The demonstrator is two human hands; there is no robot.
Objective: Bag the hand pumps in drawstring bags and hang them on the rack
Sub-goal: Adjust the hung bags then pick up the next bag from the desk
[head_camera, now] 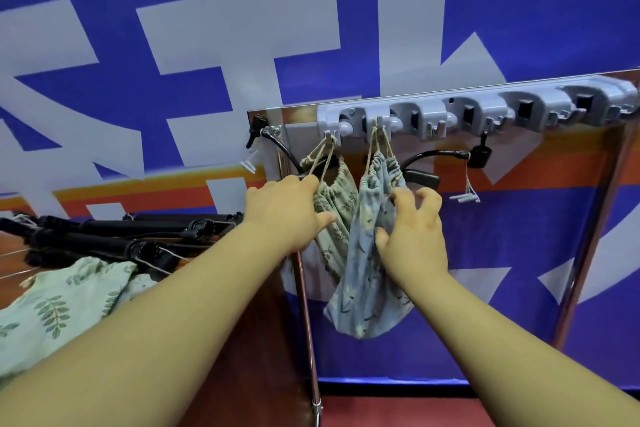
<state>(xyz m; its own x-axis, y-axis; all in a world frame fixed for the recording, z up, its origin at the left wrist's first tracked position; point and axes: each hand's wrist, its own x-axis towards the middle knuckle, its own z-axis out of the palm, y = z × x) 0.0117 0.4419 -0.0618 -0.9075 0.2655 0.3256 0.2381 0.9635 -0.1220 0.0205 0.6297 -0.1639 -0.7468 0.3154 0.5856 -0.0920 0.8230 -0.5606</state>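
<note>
Two filled drawstring bags hang by their cords from hooks on the grey rack (478, 111). The green leaf-print bag (337, 204) is on the left hook, the blue floral bag (367, 274) on the hook beside it. Black pump hoses and a handle stick out of the bags' gathered tops. My left hand (287, 211) rests against the green bag with its fingers fairly straight. My right hand (414, 236) touches the blue bag near its top, fingers loosely bent; whether it pinches the cloth I cannot tell. Several black hand pumps (114, 236) lie on the table at left.
More leaf-print bags (59, 305) lie in a heap on the brown table at lower left. The rack sits on a chrome frame (306, 322) in front of a blue and white banner. Several hooks to the right on the rack hold nothing.
</note>
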